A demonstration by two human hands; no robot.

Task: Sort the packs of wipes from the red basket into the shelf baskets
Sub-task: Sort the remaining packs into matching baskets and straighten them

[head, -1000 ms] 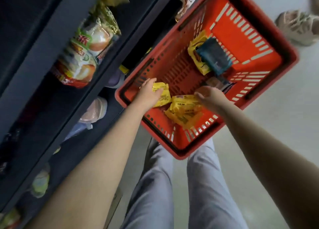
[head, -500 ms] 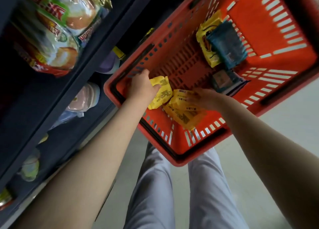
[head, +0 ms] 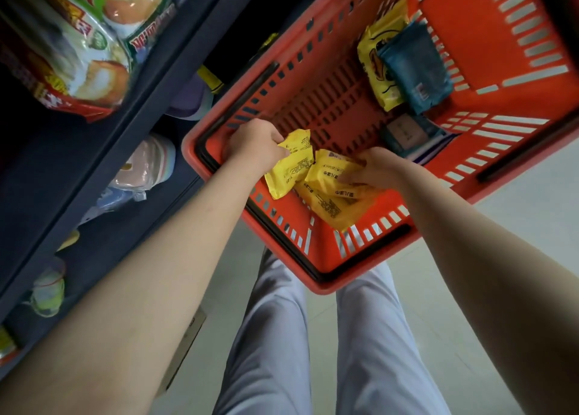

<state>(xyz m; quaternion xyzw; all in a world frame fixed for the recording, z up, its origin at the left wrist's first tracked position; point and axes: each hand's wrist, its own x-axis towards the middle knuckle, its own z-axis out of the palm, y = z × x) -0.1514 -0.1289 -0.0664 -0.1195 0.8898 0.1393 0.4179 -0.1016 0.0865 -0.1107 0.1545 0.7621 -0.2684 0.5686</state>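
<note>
The red basket [head: 313,270] sits low in front of me, above my knees. My left hand [head: 253,145] is inside its near left corner, shut on a yellow pack of wipes [head: 289,167]. My right hand [head: 380,168] presses its fingers onto a second yellow pack [head: 329,173], which lies on a third yellow pack [head: 336,209] on the basket floor. Farther in lie a yellow duck-print pack [head: 376,70], a blue pack [head: 415,67] on top of it, and a dark blue pack [head: 407,136].
Dark shelves [head: 94,164] run along the left, holding big snack bags [head: 78,48] above and pale wrapped goods [head: 147,167] below. My grey trouser legs [head: 272,352] stand on a pale floor [head: 517,220] to the right of the shelves.
The view has closed in on the basket. My left hand has tightened on its yellow pack and lifted it a little. My right hand has slid onto the second yellow pack.
</note>
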